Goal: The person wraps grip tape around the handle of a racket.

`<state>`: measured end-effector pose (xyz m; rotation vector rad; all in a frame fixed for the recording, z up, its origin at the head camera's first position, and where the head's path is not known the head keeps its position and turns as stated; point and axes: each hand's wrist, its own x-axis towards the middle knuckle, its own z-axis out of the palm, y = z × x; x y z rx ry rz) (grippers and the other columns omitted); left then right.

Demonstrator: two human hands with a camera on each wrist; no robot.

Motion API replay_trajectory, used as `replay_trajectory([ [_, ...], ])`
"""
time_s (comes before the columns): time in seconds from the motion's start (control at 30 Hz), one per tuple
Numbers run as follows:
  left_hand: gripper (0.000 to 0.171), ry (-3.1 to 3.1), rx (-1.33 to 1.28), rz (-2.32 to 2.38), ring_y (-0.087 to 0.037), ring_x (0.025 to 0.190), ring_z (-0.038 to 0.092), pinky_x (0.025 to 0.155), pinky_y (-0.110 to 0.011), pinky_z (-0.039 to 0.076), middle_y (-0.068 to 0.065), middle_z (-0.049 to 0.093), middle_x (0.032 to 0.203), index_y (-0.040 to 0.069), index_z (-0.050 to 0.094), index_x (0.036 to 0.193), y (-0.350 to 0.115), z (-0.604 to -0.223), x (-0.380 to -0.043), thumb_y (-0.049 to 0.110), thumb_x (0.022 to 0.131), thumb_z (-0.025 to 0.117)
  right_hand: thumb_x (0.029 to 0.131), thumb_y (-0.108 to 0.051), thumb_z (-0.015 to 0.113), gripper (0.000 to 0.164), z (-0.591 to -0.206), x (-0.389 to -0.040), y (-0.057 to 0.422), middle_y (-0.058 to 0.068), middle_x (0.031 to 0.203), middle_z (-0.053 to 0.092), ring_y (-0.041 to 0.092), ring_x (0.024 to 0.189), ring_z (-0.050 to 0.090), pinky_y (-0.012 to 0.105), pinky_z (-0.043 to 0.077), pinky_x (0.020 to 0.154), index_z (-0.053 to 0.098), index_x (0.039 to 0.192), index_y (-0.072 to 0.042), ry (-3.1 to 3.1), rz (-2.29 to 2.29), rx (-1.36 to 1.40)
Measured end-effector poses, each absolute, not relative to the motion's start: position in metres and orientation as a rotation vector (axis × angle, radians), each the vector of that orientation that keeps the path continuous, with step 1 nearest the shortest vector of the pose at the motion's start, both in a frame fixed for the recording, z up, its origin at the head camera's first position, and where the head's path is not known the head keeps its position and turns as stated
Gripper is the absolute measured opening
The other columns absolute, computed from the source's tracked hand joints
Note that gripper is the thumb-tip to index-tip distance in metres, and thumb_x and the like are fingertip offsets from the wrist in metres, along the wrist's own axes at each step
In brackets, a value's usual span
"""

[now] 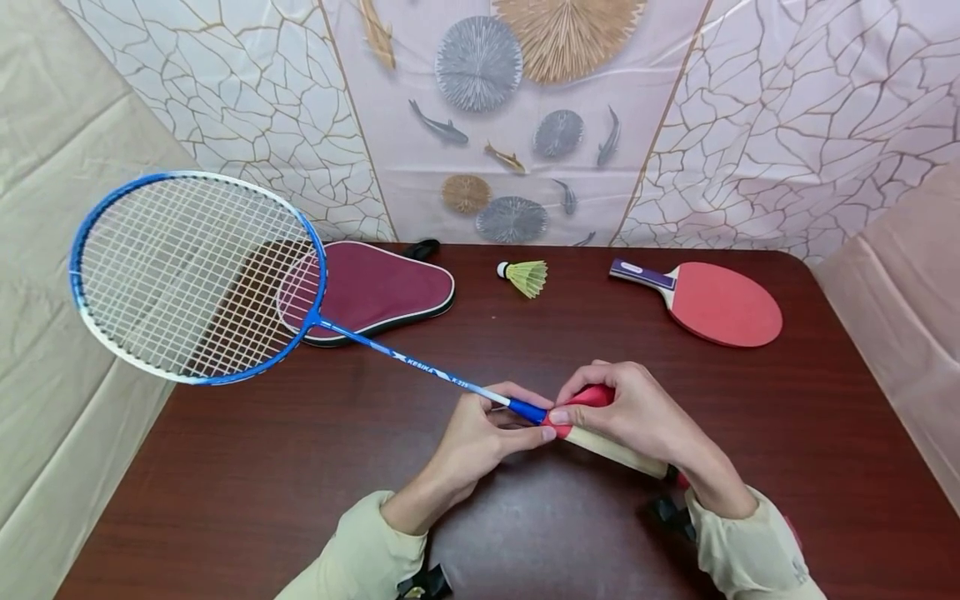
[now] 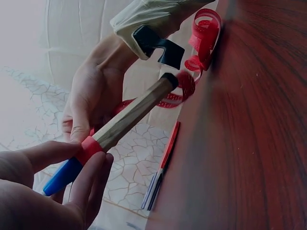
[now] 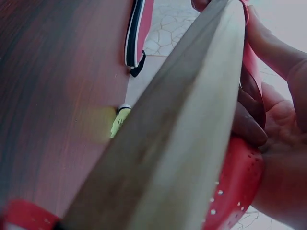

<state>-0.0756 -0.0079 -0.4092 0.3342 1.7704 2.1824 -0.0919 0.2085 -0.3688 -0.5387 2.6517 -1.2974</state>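
A blue and white badminton racket [image 1: 420, 365] is held above the table, its strung head up to the left. My left hand [image 1: 468, 437] pinches the top of the handle, by the blue cone [image 1: 527, 410]. My right hand [image 1: 645, 417] pinches a red perforated grip tape [image 1: 592, 397] against that same end. One band of tape circles the handle there; below it the wooden handle [image 2: 129, 115] is bare down to its dark butt. In the left wrist view, the loose tape hangs in curls behind the handle, past the right wrist.
A maroon paddle case [image 1: 375, 287] lies at the back left, partly behind the strings. A yellow shuttlecock [image 1: 525, 277] sits at the back middle. The red table tennis paddle [image 1: 723, 304] is at the back right. Patterned cloth [image 1: 480, 150] hangs beyond the table [image 1: 262, 500].
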Motion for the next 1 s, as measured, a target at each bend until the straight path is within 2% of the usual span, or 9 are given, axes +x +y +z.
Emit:
replay_trajectory([
  [0.2,0.026,1.810,0.344,2.191,-0.030,0.084,0.070,0.070,-0.032,0.057,-0.011,0.071,0.098,0.012,0.075,0.101,-0.0070,-0.4123,-0.0750,0.004,0.077,0.083,0.077,-0.042,0.083,0.016,-0.3697,-0.0921,0.2082,-0.011,0.078,0.067,0.012,0.071,0.059,0.027,0.047,0.055,0.072,0.083,-0.032,2.665,-1.301,-0.543],
  [0.43,0.027,1.800,0.388,2.187,-0.028,0.087,0.069,0.074,-0.032,0.056,-0.011,0.071,0.100,0.007,0.074,0.103,-0.0064,-0.4122,-0.0758,0.003,0.078,0.082,0.083,-0.026,0.080,0.008,-0.3684,-0.0936,0.2148,-0.015,0.081,0.067,0.009,0.076,0.060,0.026,0.048,0.063,0.074,0.086,-0.032,2.663,-1.283,-0.662],
  [0.6,0.026,1.832,0.485,2.217,-0.027,0.095,0.066,0.082,-0.041,0.056,-0.009,0.069,0.105,0.006,0.073,0.102,-0.0053,-0.4128,-0.0752,0.002,0.079,0.081,0.083,-0.026,0.081,0.010,-0.3685,-0.0932,0.2161,-0.015,0.081,0.067,0.009,0.076,0.060,0.026,0.048,0.065,0.074,0.086,-0.033,2.693,-1.284,-0.664],
  [0.7,0.024,1.857,0.504,2.224,-0.027,0.096,0.065,0.083,-0.044,0.055,-0.009,0.067,0.106,0.007,0.073,0.100,-0.0052,-0.4129,-0.0748,0.002,0.079,0.081,0.082,-0.028,0.081,0.010,-0.3685,-0.0934,0.2164,-0.016,0.081,0.067,0.009,0.075,0.059,0.026,0.048,0.064,0.074,0.087,-0.033,2.705,-1.281,-0.659],
  [0.9,0.024,1.815,0.472,2.239,-0.027,0.086,0.069,0.076,-0.036,0.058,-0.012,0.068,0.101,0.007,0.073,0.100,-0.0049,-0.4128,-0.0748,-0.002,0.078,0.080,0.083,-0.024,0.080,0.013,-0.3688,-0.0938,0.2173,-0.018,0.084,0.067,0.009,0.077,0.058,0.026,0.046,0.064,0.076,0.093,-0.032,2.694,-1.243,-0.709],
  [1.0,0.031,1.788,0.448,2.251,-0.027,0.087,0.069,0.077,-0.035,0.058,-0.013,0.068,0.102,0.006,0.069,0.105,-0.0051,-0.4124,-0.0753,-0.004,0.078,0.080,0.083,-0.022,0.080,0.015,-0.3688,-0.0932,0.2169,-0.016,0.083,0.066,0.010,0.075,0.056,0.026,0.045,0.062,0.076,0.094,-0.031,2.696,-1.231,-0.719],
])
